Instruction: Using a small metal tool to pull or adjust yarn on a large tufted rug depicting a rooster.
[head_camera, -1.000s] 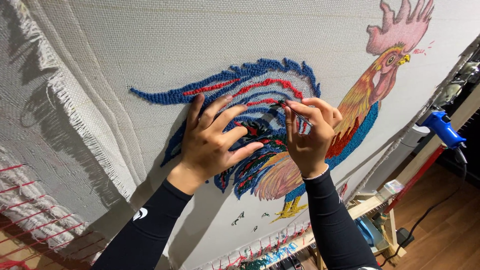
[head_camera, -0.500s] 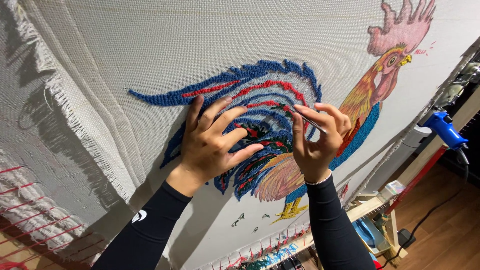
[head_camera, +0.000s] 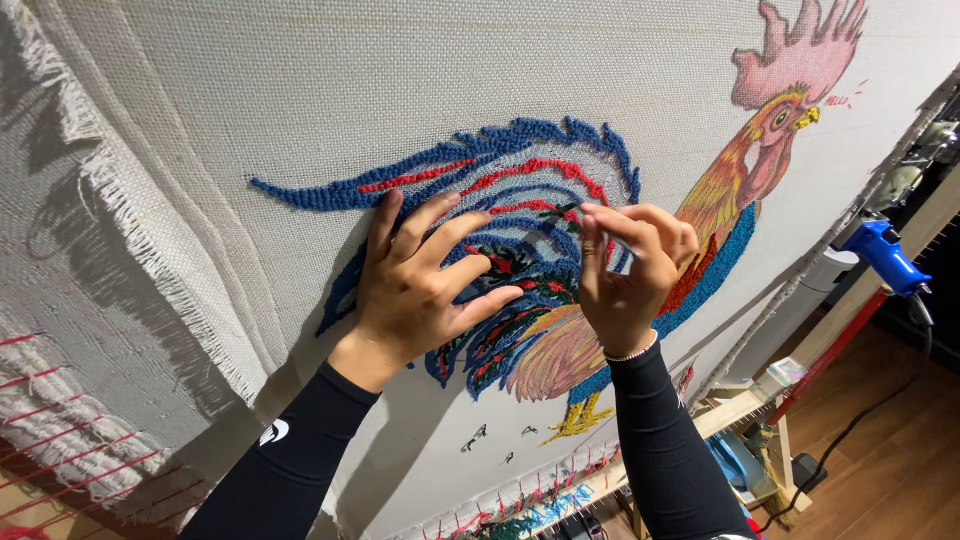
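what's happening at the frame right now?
A person is working on a rooster design tufted into a pale backing cloth stretched on a wooden frame. The left hand lies spread flat on the blue and red tail loops. The right hand pinches at the yarn beside it; what its grip holds is too small to tell. A blue tool sits at the frame's edge.
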